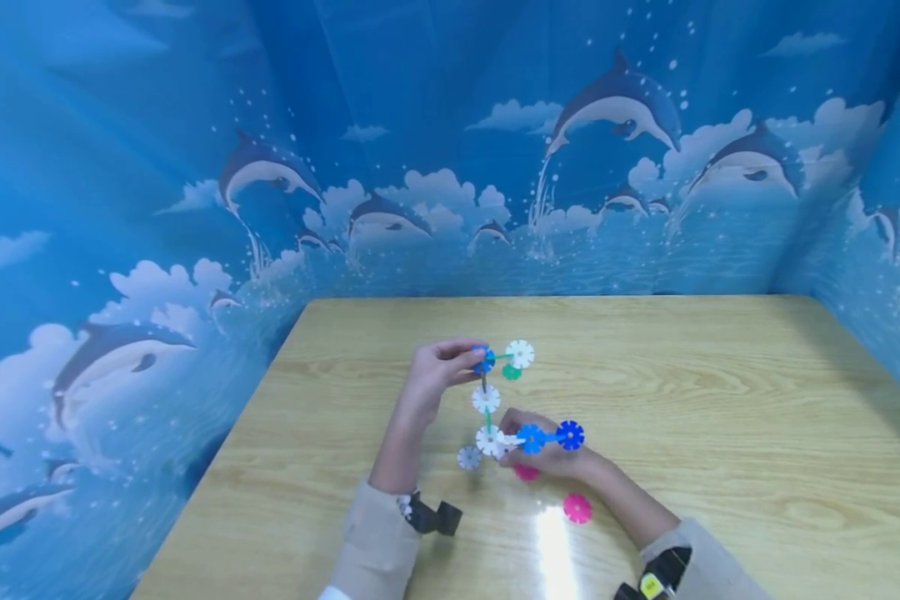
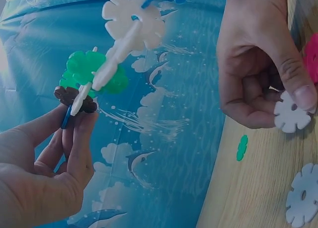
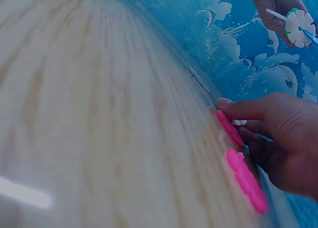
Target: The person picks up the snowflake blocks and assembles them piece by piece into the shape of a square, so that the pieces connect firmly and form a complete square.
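My left hand (image 1: 429,379) pinches a blue snowflake disc (image 1: 483,360) at one end of a raised chain of slotted plastic discs. The chain runs through brown, white and green discs to a light blue disc (image 1: 531,438) and a dark blue disc (image 1: 570,435). Another arm of it leads through green to a white disc (image 1: 520,354). Below the chain, my right hand (image 1: 558,463) is low over the table and partly hidden by it. Between its thumb and curled fingers it pinches a loose white disc (image 2: 290,117), apart from the chain in the left wrist view.
On the wooden table (image 1: 720,400) lie a pink disc (image 1: 577,508), a second pink disc (image 3: 229,127) by the right hand, a white disc (image 1: 468,457) and a green disc (image 1: 512,372). A dolphin-printed blue curtain (image 1: 435,100) hangs behind and beside the table.
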Tool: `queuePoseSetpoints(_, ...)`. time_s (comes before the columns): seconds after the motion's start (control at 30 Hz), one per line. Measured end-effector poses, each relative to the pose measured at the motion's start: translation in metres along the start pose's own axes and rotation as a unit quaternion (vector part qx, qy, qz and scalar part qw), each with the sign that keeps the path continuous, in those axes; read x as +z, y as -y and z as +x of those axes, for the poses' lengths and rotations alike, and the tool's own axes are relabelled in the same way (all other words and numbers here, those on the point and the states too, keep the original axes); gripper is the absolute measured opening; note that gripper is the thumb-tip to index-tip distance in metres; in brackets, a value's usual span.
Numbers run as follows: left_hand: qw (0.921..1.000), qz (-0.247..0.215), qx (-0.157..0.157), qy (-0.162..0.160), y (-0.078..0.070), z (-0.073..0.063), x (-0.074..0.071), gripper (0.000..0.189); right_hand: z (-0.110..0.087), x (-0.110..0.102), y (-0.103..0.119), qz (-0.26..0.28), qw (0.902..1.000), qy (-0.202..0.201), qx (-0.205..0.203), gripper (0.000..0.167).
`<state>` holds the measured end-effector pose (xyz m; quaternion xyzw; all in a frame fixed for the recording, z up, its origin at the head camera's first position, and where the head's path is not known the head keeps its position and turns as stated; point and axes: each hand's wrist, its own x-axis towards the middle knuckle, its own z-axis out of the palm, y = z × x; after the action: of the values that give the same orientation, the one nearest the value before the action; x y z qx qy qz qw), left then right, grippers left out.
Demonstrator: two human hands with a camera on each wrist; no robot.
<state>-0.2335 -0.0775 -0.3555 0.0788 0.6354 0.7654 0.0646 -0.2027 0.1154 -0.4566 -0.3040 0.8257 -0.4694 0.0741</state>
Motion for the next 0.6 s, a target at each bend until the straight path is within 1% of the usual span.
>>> queuePoseSetpoints(0.17, 1.0000, 0.003, -0.006, 0.001, 0.001, 0.000, 0.000, 0.030, 0.004, -0.004, 0.001, -0.014, 0.9984, -0.027, -0.047, 0.020)
queuePoseSetpoints(0.23, 1.0000, 0.005, -0.008, 0.001, 0.001, 0.000, -0.001, 0.031, 0.006, -0.009, 0.003, -0.009, 0.9982, -0.036, -0.046, 0.019)
queuePoseSetpoints(0.33, 0.9999, 0.004, -0.011, -0.001, 0.001, 0.001, -0.001, 0.029, 0.007, -0.019, 0.008, 0.016, 0.9984, -0.054, -0.006, 0.019)
queuePoseSetpoints(0.4, 0.9999, 0.005, -0.011, -0.002, 0.001, 0.001, -0.001, 0.028, 0.008, -0.026, 0.010, 0.027, 0.9963, -0.077, 0.028, 0.018)
queuePoseSetpoints(0.47, 0.9999, 0.006, -0.014, -0.002, 0.001, 0.001, -0.001, 0.028, 0.009, -0.034, 0.011, 0.031, 0.9925, -0.105, 0.054, 0.019)
queuePoseSetpoints(0.6, 0.9998, 0.006, -0.021, 0.001, 0.000, 0.001, -0.001, 0.030, 0.008, -0.051, 0.014, 0.026, 0.9845, -0.153, 0.082, 0.020)
